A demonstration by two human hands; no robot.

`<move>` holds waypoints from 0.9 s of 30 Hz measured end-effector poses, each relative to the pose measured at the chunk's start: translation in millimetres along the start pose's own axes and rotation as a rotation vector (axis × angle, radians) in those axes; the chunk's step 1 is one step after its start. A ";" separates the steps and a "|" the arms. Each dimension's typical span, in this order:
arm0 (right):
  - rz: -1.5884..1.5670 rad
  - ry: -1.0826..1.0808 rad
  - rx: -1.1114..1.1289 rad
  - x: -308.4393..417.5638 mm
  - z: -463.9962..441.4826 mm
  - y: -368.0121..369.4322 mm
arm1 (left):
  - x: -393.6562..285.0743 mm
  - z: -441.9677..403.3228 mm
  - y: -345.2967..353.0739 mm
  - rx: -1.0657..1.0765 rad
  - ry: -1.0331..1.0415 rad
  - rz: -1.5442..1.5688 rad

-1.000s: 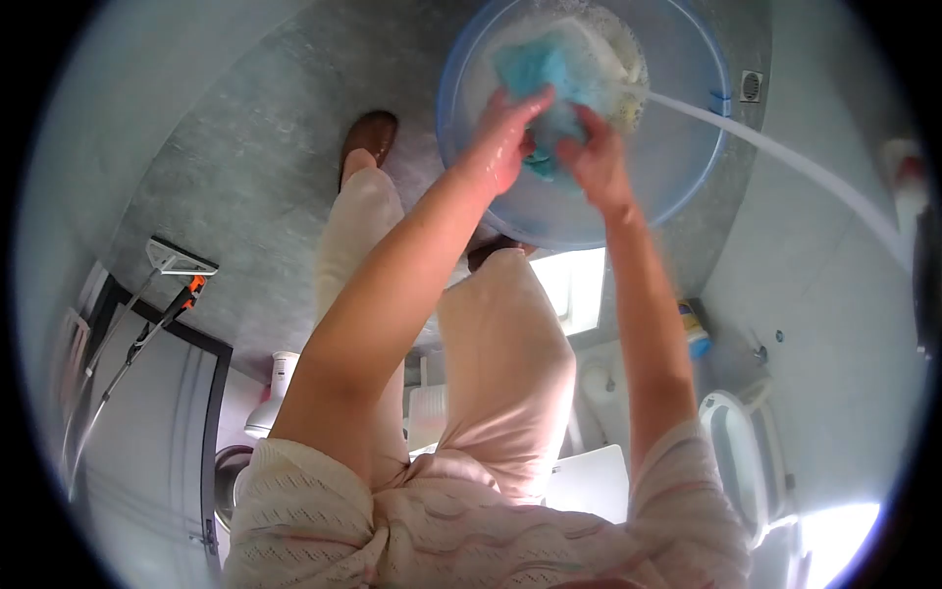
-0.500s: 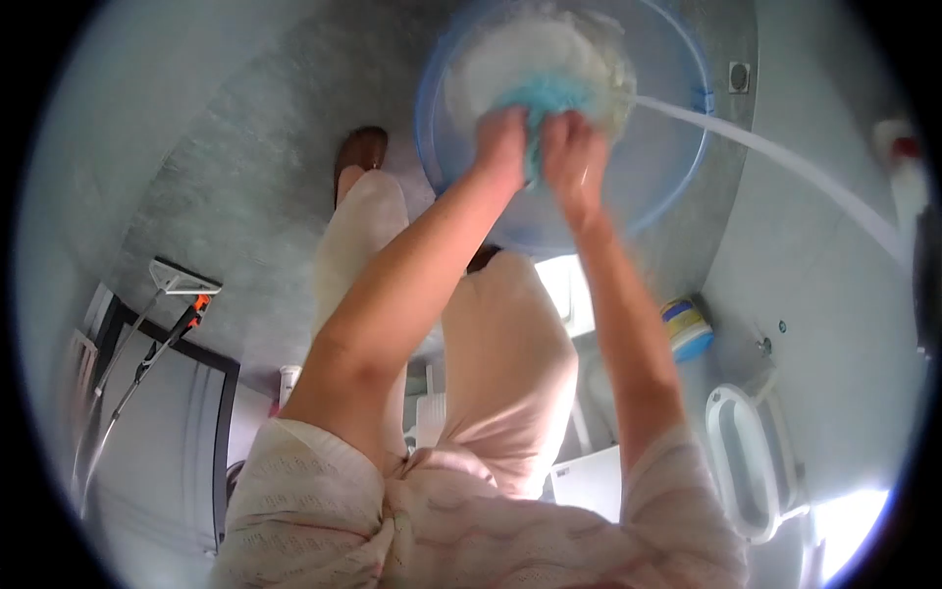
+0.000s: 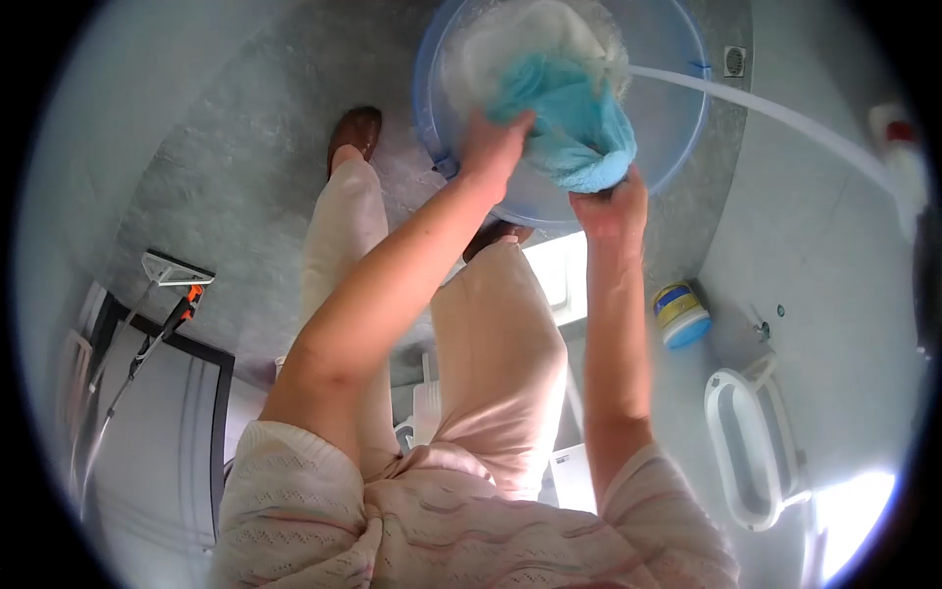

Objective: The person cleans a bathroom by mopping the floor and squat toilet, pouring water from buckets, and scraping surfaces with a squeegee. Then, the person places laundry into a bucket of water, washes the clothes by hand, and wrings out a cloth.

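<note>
A blue cloth (image 3: 574,118) is spread between my two hands over a round clear basin (image 3: 687,128) with a blue rim. My left hand (image 3: 496,147) is closed on the cloth's left side. At the cloth's lower right end, my right hand (image 3: 616,208) grips its edge near the basin's front rim. Behind the blue cloth, a whitish cloth (image 3: 530,29) lies among suds in the basin. A pale hose (image 3: 756,103) reaches over the right rim, its end beside the cloths.
A floor drain (image 3: 734,61) is right of the basin. A yellow and blue tub (image 3: 681,314) stands at the right wall, near a folded white basin (image 3: 751,447). A squeegee (image 3: 177,269) and a door (image 3: 157,422) are at the left.
The blue cloth was bunched between my hands and is now stretched out. My right hand has moved right and nearer my body, away from my left hand.
</note>
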State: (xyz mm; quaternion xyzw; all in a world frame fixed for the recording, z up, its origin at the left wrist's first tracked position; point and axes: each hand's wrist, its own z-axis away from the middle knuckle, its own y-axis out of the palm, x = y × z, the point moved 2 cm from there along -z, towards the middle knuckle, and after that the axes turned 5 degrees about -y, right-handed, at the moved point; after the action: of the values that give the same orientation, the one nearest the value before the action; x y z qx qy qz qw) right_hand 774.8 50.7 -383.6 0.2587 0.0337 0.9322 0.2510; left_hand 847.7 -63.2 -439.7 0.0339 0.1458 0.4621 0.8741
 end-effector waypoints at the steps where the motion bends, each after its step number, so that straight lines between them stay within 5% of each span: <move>1: -0.059 0.013 0.031 0.4 9.1 3.4 | 10.6 -5.7 -1.3 -0.047 0.026 -0.012; 5: -0.416 0.137 0.116 14.2 36.0 0.5 | -4.0 17.4 2.7 0.014 -0.557 0.410; 8: -0.491 0.169 0.172 6.1 47.5 -29.5 | 10.3 -6.7 17.0 0.442 -0.223 0.678; 9: -0.514 0.164 0.185 5.4 45.5 -41.1 | 12.8 -9.9 15.9 0.358 -0.205 0.612; 10: -0.074 -0.018 -0.019 8.6 50.3 -29.3 | 4.9 -4.6 13.2 0.274 -0.186 0.544; 11: 0.087 -0.003 0.134 14.3 41.4 -40.0 | -1.4 1.4 11.3 0.189 -0.168 0.472; 14: 1.518 -0.861 0.181 30.1 46.0 -17.7 | -8.5 17.9 14.4 0.050 0.006 0.176; 17: 1.521 -0.788 0.770 -9.6 48.0 25.0 | -22.0 33.9 18.7 0.187 -0.086 0.153; 19: 1.373 -0.563 0.740 -4.0 7.1 20.7 | -30.2 27.0 13.1 0.404 -0.069 0.395; 23: 1.400 -0.467 0.721 -15.3 -49.0 28.9 | -41.5 18.4 6.0 0.394 0.068 0.065; 27: 0.812 0.275 0.540 -17.1 -87.3 10.3 | -34.8 10.2 2.6 0.423 -0.051 0.253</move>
State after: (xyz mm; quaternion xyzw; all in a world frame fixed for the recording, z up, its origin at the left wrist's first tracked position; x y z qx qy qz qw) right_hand 739.3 39.4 -465.0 0.1812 0.2032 0.9380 -0.2145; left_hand 830.2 -89.4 -421.7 0.2456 0.2118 0.5261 0.7862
